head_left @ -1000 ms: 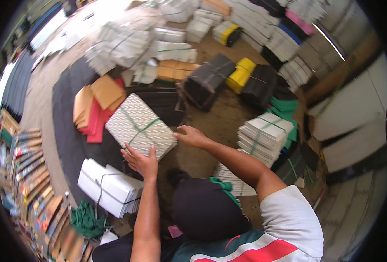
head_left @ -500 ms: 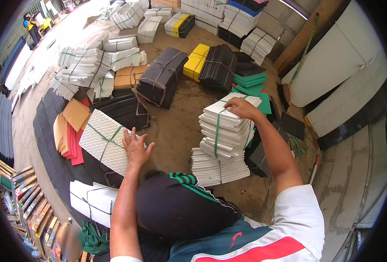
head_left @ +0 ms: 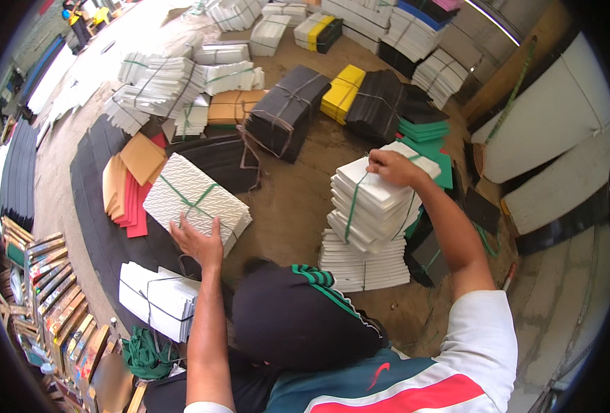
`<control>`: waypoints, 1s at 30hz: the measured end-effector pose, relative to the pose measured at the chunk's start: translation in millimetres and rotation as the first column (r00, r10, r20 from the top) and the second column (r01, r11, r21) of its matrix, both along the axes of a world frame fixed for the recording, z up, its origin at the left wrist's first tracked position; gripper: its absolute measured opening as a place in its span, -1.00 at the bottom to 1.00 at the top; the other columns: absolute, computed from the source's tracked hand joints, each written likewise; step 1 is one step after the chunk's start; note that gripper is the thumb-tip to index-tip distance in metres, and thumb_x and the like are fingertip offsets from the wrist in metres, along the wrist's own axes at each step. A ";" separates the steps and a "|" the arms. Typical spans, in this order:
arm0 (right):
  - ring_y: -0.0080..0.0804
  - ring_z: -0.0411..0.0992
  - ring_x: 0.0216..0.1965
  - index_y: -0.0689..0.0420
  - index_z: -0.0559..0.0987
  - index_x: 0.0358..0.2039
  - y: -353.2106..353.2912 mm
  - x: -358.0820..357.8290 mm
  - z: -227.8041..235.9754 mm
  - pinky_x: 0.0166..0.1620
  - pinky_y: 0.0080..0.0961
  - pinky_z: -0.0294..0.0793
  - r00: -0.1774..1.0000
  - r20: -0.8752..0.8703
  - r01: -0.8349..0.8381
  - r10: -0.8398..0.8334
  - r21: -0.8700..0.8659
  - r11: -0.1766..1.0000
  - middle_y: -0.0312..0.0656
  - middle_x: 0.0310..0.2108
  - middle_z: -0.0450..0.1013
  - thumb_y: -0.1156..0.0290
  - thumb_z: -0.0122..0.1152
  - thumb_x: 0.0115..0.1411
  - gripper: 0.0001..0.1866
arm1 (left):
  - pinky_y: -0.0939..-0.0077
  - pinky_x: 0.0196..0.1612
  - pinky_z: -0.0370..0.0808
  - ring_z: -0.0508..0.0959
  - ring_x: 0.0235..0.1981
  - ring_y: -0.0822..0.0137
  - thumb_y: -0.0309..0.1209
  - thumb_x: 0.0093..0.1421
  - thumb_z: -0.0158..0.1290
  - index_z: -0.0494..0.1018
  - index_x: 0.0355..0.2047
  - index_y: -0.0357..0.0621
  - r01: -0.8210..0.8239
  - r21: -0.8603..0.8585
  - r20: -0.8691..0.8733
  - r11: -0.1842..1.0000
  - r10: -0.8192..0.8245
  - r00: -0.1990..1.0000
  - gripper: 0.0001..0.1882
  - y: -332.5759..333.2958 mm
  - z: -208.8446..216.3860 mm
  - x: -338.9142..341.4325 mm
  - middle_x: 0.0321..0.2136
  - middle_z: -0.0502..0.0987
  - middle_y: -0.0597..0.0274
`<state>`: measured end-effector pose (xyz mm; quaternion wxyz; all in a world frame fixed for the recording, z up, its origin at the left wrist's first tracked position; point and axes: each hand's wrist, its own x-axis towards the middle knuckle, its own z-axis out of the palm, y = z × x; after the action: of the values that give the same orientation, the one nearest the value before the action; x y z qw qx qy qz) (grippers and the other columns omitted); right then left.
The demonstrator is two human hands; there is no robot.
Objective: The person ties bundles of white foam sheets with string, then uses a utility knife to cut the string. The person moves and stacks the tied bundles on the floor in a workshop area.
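My right hand point(head_left: 392, 168) is closed around the green strap point(head_left: 356, 199) at the top of a tied stack of white sheets point(head_left: 374, 213). That bundle rests tilted on another white bundle point(head_left: 367, 265). My left hand point(head_left: 201, 241) lies with fingers spread at the near edge of a white bundle with a zigzag-textured top point(head_left: 181, 180). Green strapping crosses on that textured face, and its thumb-side edge shows beside my fingers. Nothing is gripped by the left hand.
Orange and pink sheets point(head_left: 136, 206) lie left of the textured bundle on dark mats point(head_left: 98, 199). A black bundle point(head_left: 287, 110), a yellow bundle point(head_left: 344, 93) and green sheets point(head_left: 425, 129) stand beyond. White boards point(head_left: 546, 117) lean at the right. A person point(head_left: 76, 24) is far left.
The view has shifted, so the scene sits farther right and higher. My left hand has slid nearer along the textured bundle's edge. My right hand stays at the strap.
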<state>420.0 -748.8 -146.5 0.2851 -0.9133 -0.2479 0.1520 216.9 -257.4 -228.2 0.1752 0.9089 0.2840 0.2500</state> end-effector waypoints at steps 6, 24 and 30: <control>0.11 0.54 -0.11 0.12 0.52 -0.16 110.7 -15.8 60.2 -0.11 -0.02 0.46 0.990 0.123 -0.064 0.076 -0.093 0.994 0.02 -0.22 0.59 0.07 0.14 0.37 -0.66 | 0.20 0.29 0.32 0.43 0.23 0.08 -0.04 0.06 0.46 0.24 0.29 -0.33 0.063 -0.790 0.289 0.610 0.279 0.916 -0.03 62.2 -33.9 -14.3 0.22 0.40 -0.17; 0.00 0.54 -0.29 0.32 0.49 -0.23 383.0 23.0 94.5 -0.18 -0.16 0.47 0.983 0.078 0.159 -0.169 0.122 0.980 0.12 -0.36 0.53 0.27 0.25 0.33 -0.69 | 0.13 -0.07 0.57 0.68 -0.15 -0.19 0.16 -0.05 0.43 0.42 -0.12 -0.47 -0.113 -0.764 0.007 0.635 0.183 0.983 -0.13 105.9 26.6 17.6 -0.25 0.64 -0.33; -0.21 0.50 -0.34 0.34 0.55 -0.15 400.2 34.8 139.5 -0.22 -0.29 0.46 0.959 0.040 0.277 -0.281 0.085 0.957 0.00 -0.40 0.52 0.34 0.32 0.25 -0.69 | 0.03 -0.14 0.56 0.67 -0.23 -0.26 0.14 -0.02 0.40 0.39 -0.23 -0.42 -0.098 -0.743 -0.026 0.662 0.118 0.993 -0.21 141.1 118.3 12.3 -0.33 0.62 -0.37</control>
<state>454.8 -348.6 -7.0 0.3328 -0.9308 -0.1299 0.0769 229.2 -116.4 -109.9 0.5181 0.7373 0.4123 0.1340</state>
